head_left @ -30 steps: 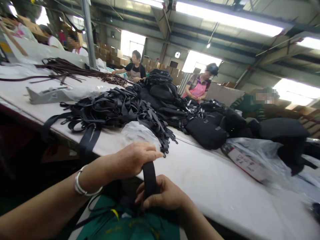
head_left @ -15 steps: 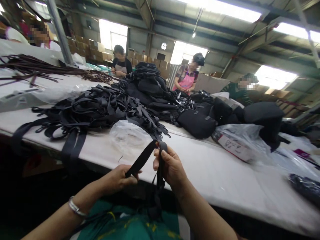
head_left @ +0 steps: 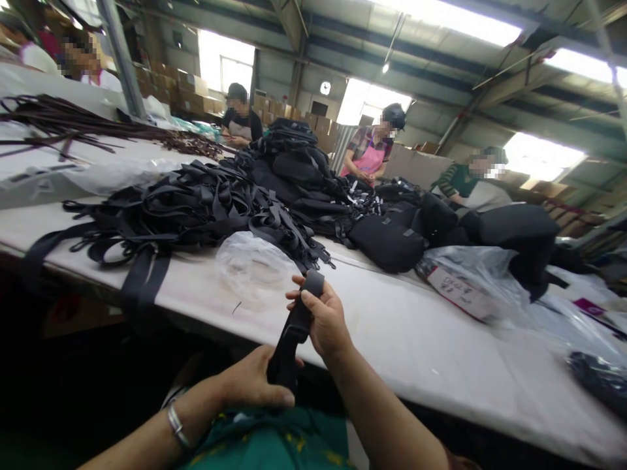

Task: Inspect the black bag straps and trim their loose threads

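A black webbing strap [head_left: 292,329] stretches between my two hands in front of the table edge, folded into layers. My right hand [head_left: 326,316] pinches its upper, looped end between thumb and fingers. Lower and to the left, my left hand [head_left: 259,378] is closed round the bundled lower part, its thumb along the near side; some of its fingers are hidden behind the strap. Just beyond my hands lies a clear plastic bag [head_left: 252,264]. Behind it spreads a heap of black straps [head_left: 196,209] with metal hooks.
Black bags [head_left: 386,238] are piled across the white table [head_left: 392,326]. A labelled plastic package [head_left: 460,290] lies to the right. Brown strips [head_left: 122,134] lie at the far left. Several people work across the table, one in a pink apron [head_left: 369,160]. Two straps hang over the front edge.
My left hand has moved down and right, drawing the strap from an open arch into a folded bundle. My right hand has shifted slightly left. The person in green at right now holds something pale.
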A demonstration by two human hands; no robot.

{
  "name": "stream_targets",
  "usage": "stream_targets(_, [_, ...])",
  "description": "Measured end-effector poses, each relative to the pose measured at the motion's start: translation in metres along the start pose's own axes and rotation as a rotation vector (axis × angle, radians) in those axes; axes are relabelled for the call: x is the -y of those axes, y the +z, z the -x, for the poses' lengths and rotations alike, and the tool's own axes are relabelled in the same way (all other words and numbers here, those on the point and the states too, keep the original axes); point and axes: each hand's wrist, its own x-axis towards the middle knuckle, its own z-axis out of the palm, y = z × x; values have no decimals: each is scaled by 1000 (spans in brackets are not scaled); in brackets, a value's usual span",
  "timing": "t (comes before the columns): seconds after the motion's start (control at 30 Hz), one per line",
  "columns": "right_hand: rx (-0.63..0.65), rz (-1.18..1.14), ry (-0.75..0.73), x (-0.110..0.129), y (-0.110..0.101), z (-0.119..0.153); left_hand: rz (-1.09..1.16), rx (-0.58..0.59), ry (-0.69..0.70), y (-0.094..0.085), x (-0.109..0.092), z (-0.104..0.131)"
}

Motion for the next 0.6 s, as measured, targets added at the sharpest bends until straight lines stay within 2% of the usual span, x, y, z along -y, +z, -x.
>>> stream_targets(0.1, [-37,-48,29,-1,-4,-3,-60,-65,-41,4,-3,-1])
stream_targets(0.17, [-63,-77,38,-2,-10,-5,-47,-63,-70,4,-7,-1])
stream_targets(0.3, [-110,-142,53,-6,-26,-9,12,-19,-89,1,-13,2])
stream_targets(0.43, [-119,-205,71,-10,-36,-9,223,24,-162,3,-10,5])
stream_targets(0.6, [-97,-234,117,-16,-42,-6,212,106,-134,7,-14,7])
